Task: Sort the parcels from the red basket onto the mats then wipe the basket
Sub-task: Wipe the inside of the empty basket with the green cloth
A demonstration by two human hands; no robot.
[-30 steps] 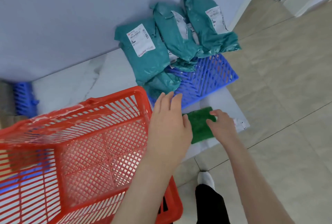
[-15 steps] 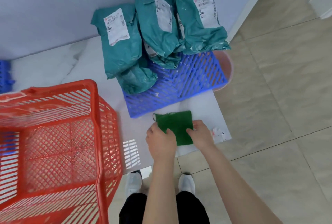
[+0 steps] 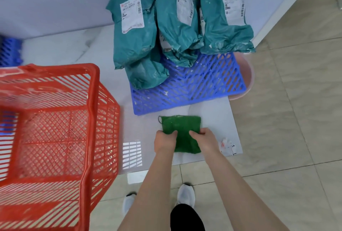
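Note:
A green cloth (image 3: pixel 182 126) lies on the pale floor slab just in front of the blue lattice mat (image 3: pixel 203 84). My left hand (image 3: pixel 164 141) and my right hand (image 3: pixel 202 140) both pinch its near edge, side by side. Several teal parcels (image 3: pixel 175 27) with white labels are stacked on the mat's far half, leaning against the wall. The red basket (image 3: pixel 103 119) stands at the left, its latticed inside holding no parcels in the part I can see.
A second blue mat (image 3: pixel 10 51) shows at the far left by the wall. A pink basin (image 3: pixel 249 79) sticks out from under the first mat's right side. A crumpled paper scrap (image 3: pixel 228 145) lies right of my hands. My feet (image 3: pixel 185 195) stand on beige tiles.
My left hand left the basket rim and joined the right hand on the green cloth. The view swung right, so the basket slid leftward in the frame.

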